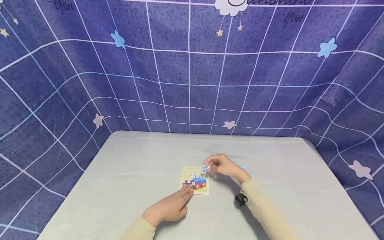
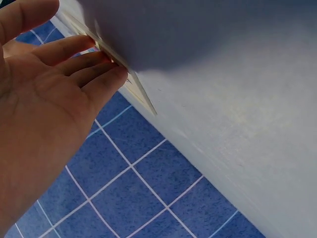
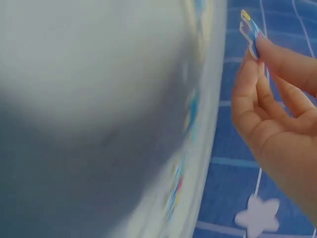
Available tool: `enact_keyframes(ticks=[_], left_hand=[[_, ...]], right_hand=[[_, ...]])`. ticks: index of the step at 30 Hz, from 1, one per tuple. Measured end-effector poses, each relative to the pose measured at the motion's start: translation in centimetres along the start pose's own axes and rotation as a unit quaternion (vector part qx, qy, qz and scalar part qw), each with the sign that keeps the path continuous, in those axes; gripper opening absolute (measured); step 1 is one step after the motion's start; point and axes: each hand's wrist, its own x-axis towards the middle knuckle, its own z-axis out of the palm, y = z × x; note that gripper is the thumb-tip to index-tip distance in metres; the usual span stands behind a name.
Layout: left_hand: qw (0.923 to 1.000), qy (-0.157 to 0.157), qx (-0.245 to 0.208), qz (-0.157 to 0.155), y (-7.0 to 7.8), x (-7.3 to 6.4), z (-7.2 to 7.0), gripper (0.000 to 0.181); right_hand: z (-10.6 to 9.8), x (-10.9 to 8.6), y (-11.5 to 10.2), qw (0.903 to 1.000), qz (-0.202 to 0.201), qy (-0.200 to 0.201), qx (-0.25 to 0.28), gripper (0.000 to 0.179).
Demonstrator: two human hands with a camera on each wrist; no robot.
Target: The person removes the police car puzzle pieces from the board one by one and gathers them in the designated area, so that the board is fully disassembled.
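Bench (image 1: 135,160): far edge at 12 o'clock, backed by gridded cloth (image 1: 168,68); the pale surface runs broad toward 9 o'clock.
Puzzle board (image 1: 187,171): well apart from that edge, between the two hands.
Left hand (image 1: 171,206): fingers straight, resting on the board's 7 o'clock edge.
Right hand (image 1: 223,165): narrowed, pinching a puzzle piece (image 3: 249,32) at the board's 1 o'clock corner.
Blue fragment (image 1: 242,166): near the right wrist, toward 2 o'clock from the board.

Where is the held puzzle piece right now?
In the head view, the puzzle piece is pinched in the right hand, near the upper right corner of the puzzle board.
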Motion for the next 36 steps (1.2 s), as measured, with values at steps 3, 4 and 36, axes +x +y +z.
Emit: enact_keyframes(ticks=[3, 4, 36], left_hand=[[1.0000, -0.001, -0.001, 0.000, 0.1, 0.0, -0.1, 0.056], [1.0000, -0.001, 0.000, 0.000, 0.1, 0.0, -0.1, 0.056], [0.9999, 0.005, 0.009, 0.006, 0.0, -0.1, 0.1, 0.056]], right_hand=[[-1.1, -1.4, 1.0, 0.9999, 0.012, 0.004, 0.005, 0.029], [-1.3, -1.8, 1.3, 0.9999, 0.014, 0.005, 0.006, 0.029], [-1.2, -2.9, 1.5, 0.9930, -0.012, 0.029, -0.114, 0.018]])
